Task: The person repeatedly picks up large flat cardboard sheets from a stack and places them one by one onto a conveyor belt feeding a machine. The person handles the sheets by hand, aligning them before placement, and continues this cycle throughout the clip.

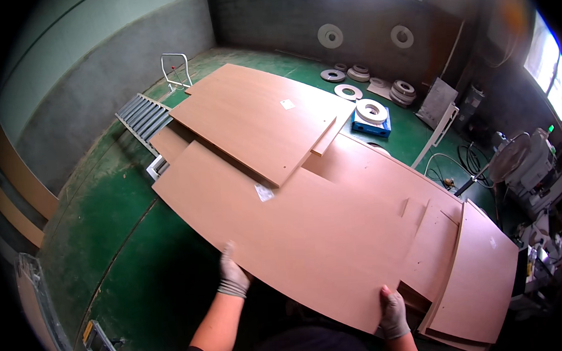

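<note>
A large light-brown wooden board [316,243] lies slanted in front of me, with a white label [263,192] near its far edge. My left hand [233,272], in a pale glove with a grey cuff, is closed on its near left edge. At its near right corner my right hand [393,312] is closed too, thumb on top and fingers hidden below; this glove leaves the fingertips bare. Another board [246,117] with a white label overlaps the held board's far part. More boards [382,170] lie beneath, and a stack of panels [477,273] sits beside my right hand.
A roller conveyor [144,119] and a white trolley handle [175,65] stand beyond the boards at left. Rolls of banding [372,111] rest on a blue crate [372,130] and on the green floor [130,215]. A fan [510,157] and cables are at right; panels lean at far left.
</note>
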### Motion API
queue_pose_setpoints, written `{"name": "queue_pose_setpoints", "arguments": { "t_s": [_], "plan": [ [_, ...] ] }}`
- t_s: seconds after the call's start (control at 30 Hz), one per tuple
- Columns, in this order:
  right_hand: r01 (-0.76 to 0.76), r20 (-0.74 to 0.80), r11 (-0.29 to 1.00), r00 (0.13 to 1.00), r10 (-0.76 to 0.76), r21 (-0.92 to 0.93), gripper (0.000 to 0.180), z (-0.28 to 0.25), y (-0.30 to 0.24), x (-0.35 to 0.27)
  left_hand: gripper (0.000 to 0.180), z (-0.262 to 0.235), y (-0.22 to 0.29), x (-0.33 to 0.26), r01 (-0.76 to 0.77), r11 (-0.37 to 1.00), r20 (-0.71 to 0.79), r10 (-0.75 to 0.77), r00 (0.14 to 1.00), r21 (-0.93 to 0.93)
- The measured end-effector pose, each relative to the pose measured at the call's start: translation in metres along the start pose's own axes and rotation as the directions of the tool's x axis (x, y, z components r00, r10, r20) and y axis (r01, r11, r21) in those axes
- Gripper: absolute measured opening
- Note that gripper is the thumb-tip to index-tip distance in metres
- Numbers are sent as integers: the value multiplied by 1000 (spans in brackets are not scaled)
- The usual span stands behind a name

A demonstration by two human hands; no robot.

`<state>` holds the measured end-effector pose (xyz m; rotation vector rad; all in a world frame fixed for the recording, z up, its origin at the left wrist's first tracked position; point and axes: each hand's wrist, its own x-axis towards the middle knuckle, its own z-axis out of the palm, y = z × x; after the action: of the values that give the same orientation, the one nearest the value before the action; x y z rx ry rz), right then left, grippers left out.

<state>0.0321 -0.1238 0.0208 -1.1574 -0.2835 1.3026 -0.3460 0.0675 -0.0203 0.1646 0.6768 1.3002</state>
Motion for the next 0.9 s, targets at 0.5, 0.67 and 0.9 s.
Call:
{"name": "queue_pose_setpoints", "arguments": {
  "t_s": [0.5, 0.67, 0.9],
  "plan": [
    [146, -219, 830, 927, -305, -538, 27, -192, -65, -60, 55, -14, -35, -126, 255, 964, -50, -259, 965, -79],
    [128, -178, 775, 938, -297, -619, 30, -181, -67, -32, 66, -21, -7, -155, 413, 904, -80, -422, 903, -107],
    [96, -168, 625, 921, -351, -775, 40, -147, -53, 7, 70, -28, 31, -171, 451, 893, -177, -445, 878, -10]
  ]
}}
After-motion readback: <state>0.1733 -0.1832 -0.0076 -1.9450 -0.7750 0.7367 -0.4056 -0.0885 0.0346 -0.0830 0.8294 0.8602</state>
